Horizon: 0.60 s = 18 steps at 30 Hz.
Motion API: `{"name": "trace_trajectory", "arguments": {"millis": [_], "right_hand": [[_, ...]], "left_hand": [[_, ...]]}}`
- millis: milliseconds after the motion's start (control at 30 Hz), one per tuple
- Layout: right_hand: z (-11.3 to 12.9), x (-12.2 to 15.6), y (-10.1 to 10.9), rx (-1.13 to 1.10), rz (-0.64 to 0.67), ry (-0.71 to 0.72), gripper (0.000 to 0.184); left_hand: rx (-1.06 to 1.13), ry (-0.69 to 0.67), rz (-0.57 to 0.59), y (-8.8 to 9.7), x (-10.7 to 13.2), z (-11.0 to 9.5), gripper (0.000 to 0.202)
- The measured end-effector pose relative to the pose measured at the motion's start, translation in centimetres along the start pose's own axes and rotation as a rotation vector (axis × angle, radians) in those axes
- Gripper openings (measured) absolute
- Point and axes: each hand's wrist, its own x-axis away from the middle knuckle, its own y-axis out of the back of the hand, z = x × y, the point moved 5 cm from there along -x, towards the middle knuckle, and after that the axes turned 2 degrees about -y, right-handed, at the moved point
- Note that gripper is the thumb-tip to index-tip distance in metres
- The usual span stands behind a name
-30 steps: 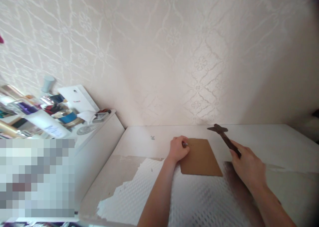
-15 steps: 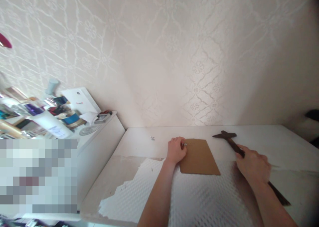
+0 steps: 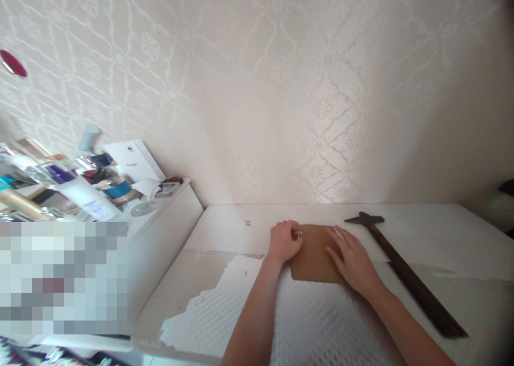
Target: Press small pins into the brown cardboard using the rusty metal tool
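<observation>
A brown rectangular piece of cardboard lies on the white surface, over a textured white sheet. My left hand is closed on its upper left edge, thumb and fingers curled around there. Small shiny metal bits, too small to name surely, sit in or on the cardboard beside the thumb, with a row of tiny dark marks to their right. Across the cardboard's right side rests my right hand, fingers extended and apart. To its right a hammer lies flat, dark head toward the wall.
A small metallic piece lies on the tabletop left of my hands. Further left, a white cabinet carries bottles, tubes and a white box. A patterned wall rises behind the table.
My right hand has let go of the hammer, which now lies on the table, and has moved left onto the cardboard. My left hand stays where it was.
</observation>
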Motion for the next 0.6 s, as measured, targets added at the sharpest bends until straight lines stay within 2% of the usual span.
{"name": "trace_trajectory", "arguments": {"millis": [100,167,367,433,500,600], "right_hand": [[1.2,0.2,-1.6,-0.003,0.094,0.028,0.050],[1.3,0.3,-2.1,0.001,0.123,0.020,0.049],[1.1,0.4,-2.0,-0.004,0.115,0.011,0.049],[1.2,0.4,-2.0,-0.006,0.107,0.008,0.048],[1.2,0.4,-2.0,-0.011,0.103,0.012,0.048],[1.3,0.4,-2.0,-0.014,0.103,0.019,0.048]], "left_hand": [[-0.031,0.073,0.001,0.7,-0.2,1.0,0.030],[-0.068,0.162,-0.014,1.9,-0.5,2.3,0.027],[-0.305,0.552,-0.121,8.7,-1.1,7.9,0.027],[-0.348,0.664,-0.060,10.1,-0.9,9.8,0.026],[-0.367,0.731,-0.004,10.5,-0.7,11.1,0.023],[-0.355,0.762,0.007,10.1,-0.5,12.4,0.022]]}}
